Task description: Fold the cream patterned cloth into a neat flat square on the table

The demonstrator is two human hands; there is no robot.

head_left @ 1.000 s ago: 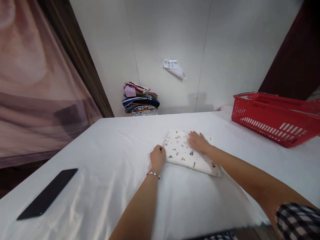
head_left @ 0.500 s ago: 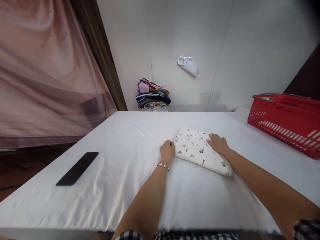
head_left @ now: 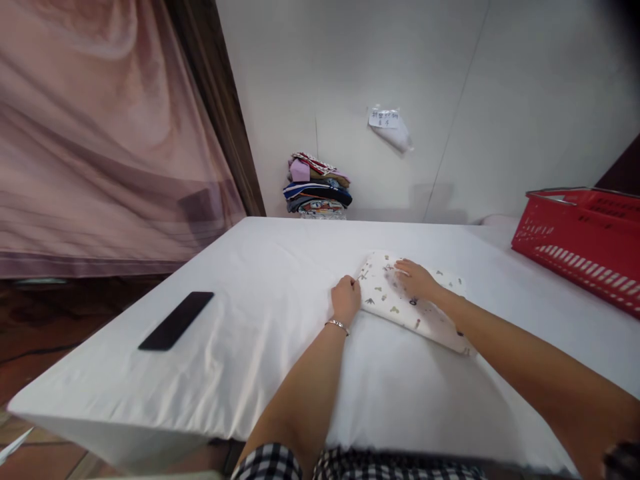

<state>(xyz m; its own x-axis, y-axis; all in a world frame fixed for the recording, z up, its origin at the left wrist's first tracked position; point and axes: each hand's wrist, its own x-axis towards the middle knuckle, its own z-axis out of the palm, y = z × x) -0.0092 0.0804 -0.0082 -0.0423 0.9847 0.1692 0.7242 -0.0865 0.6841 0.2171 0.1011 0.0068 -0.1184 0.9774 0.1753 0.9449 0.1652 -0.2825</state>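
a small paper note (head_left: 384, 119) is seen taped to the wall beyond the folded cloth (head_left: 413, 301); dark handwriting is carried on it, but it is too small to be read. no brand or label can be made out on the cloth itself, only a scatter of tiny coloured figures printed on white.

the folded cloth is laid flat on the white-covered counter (head_left: 280, 313). the left hand (head_left: 346, 299) is closed into a loose fist, its fingers curled together and pressed against the cloth's left edge; whether the edge is pinched cannot be told. a thin bracelet is worn on that wrist. the right hand (head_left: 416, 280) is laid palm-down on top of the cloth, its fingers (head_left: 403, 268) held straight and close together, gripping nothing.

a black phone (head_left: 177, 320) is left well to the left of the cloth. a red basket (head_left: 580, 243) is set to the cloth's right. a stack of folded clothes (head_left: 317, 187) is piled beyond the cloth, against the wall.
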